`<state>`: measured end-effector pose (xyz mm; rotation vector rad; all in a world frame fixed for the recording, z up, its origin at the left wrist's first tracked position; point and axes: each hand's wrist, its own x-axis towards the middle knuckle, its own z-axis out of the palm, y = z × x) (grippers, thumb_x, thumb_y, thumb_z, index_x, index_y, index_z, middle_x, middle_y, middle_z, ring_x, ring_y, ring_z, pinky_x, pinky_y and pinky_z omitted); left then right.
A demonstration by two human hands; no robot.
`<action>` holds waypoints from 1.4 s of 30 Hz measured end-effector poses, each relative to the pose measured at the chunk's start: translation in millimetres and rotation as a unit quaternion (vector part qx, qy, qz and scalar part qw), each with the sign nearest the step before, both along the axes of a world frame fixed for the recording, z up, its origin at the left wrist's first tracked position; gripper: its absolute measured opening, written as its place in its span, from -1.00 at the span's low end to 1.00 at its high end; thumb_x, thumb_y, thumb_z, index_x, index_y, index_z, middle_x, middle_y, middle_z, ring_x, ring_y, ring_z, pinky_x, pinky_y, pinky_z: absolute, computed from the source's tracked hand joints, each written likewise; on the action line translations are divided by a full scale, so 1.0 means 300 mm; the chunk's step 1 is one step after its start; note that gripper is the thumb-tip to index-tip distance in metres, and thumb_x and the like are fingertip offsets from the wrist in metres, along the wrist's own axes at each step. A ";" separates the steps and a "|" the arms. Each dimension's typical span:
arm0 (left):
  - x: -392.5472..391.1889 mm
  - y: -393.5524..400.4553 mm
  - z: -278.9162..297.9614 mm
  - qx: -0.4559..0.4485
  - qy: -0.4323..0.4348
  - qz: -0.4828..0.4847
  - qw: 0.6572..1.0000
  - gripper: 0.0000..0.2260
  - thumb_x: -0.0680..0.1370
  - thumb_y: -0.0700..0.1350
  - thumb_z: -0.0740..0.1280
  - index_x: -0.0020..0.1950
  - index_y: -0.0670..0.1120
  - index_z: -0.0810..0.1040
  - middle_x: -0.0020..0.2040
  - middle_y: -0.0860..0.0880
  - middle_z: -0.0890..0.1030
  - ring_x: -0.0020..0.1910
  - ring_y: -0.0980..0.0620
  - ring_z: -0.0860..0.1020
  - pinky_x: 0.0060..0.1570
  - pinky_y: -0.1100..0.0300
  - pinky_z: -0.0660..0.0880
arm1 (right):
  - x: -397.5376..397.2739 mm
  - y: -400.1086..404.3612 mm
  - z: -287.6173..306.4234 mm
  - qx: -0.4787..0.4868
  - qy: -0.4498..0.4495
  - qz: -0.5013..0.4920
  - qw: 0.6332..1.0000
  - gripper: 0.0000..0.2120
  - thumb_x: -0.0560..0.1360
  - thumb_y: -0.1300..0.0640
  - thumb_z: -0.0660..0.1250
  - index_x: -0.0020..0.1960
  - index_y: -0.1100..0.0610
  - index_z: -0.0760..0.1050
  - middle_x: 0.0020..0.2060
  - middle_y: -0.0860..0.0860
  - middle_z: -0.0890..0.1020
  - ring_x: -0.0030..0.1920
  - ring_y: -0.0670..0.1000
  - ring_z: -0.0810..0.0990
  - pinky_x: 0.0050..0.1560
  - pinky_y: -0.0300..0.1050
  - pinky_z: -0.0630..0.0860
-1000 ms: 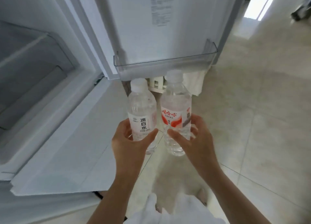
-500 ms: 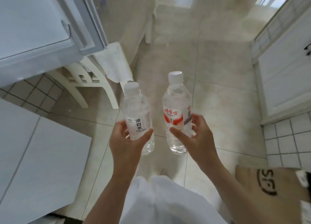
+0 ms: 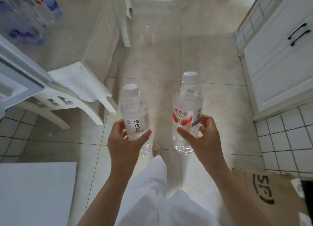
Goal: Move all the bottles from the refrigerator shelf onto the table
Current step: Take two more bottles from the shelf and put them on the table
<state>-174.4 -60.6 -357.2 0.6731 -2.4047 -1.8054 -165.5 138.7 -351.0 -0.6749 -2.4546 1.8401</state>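
Left hand (image 3: 125, 141) gripping white-label bottle (image 3: 135, 119), right hand (image 3: 203, 139) gripping red-label bottle (image 3: 187, 113), both upright

Bottles (image 3: 135, 117) farther apart, fridge behind

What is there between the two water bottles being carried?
Nothing. In the head view, the white-label bottle and the red-label bottle stand apart, with only bare tiled floor showing through the gap.

Open tiled floor (image 3: 169, 59) is seen straight ahead, a clear lane between a white chair (image 3: 67, 97) on the left and white cabinets (image 3: 279, 59) on the right. A cardboard box (image 3: 271, 200) is placed low right.
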 end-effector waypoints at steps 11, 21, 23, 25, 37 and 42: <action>-0.605 0.104 0.009 -0.001 0.011 -0.012 1.000 -0.48 0.24 -0.16 0.63 0.12 -0.05 0.51 0.00 0.07 0.65 -0.02 0.11 0.64 -0.17 0.32 0.57 | -0.607 0.093 0.029 -0.015 0.010 0.043 0.999 -0.34 0.15 -0.18 0.51 0.19 -0.09 0.40 -0.02 -0.27 0.63 0.01 -0.15 0.64 0.10 -0.10 0.58; -1.023 0.145 -0.012 -0.017 0.008 0.026 0.999 -0.48 0.24 -0.17 0.63 0.11 -0.09 0.50 -0.01 0.05 0.65 -0.02 0.06 0.64 -0.11 0.16 0.61 | -1.089 0.137 0.005 -0.008 0.002 0.074 0.997 -0.38 0.22 0.14 0.61 0.17 0.04 0.39 -0.04 -0.22 0.59 -0.04 -0.21 0.62 0.01 -0.17 0.58; -1.112 0.151 -0.023 -0.021 0.010 0.049 0.999 -0.48 0.23 -0.15 0.64 0.10 -0.09 0.51 -0.01 0.03 0.66 -0.02 0.03 0.65 -0.09 0.09 0.62 | -1.199 0.143 -0.004 -0.003 0.008 0.095 0.995 -0.38 0.22 0.15 0.61 0.17 0.05 0.39 -0.05 -0.24 0.58 -0.07 -0.32 0.60 -0.08 -0.32 0.52; -1.202 0.162 -0.018 -0.027 0.014 0.072 0.997 -0.48 0.23 -0.14 0.64 0.10 -0.08 0.51 -0.01 0.05 0.65 -0.02 0.04 0.65 -0.09 0.07 0.63 | -1.311 0.149 -0.008 0.001 0.011 0.122 0.992 -0.38 0.22 0.16 0.62 0.16 0.06 0.39 -0.06 -0.24 0.57 -0.09 -0.38 0.58 -0.15 -0.41 0.50; -1.684 0.163 0.024 -0.048 0.009 0.217 0.975 -0.45 0.20 -0.15 0.65 0.08 0.02 0.46 -0.07 0.17 0.62 -0.05 0.11 0.62 -0.08 0.17 0.56 | -2.007 0.065 0.041 0.031 0.025 0.292 0.955 -0.30 0.10 -0.12 0.59 0.14 -0.05 0.36 0.03 -0.15 0.60 0.05 -0.05 0.63 0.07 0.13 0.59; -1.797 0.077 0.018 -0.056 0.000 0.270 0.961 -0.43 0.21 -0.14 0.65 0.12 -0.02 0.46 -0.02 0.12 0.62 -0.05 0.14 0.62 -0.07 0.17 0.57 | -2.205 -0.059 0.029 0.026 0.022 0.343 0.939 -0.26 0.09 -0.14 0.59 0.17 -0.01 0.36 0.06 -0.11 0.60 0.07 -0.01 0.63 0.08 0.13 0.59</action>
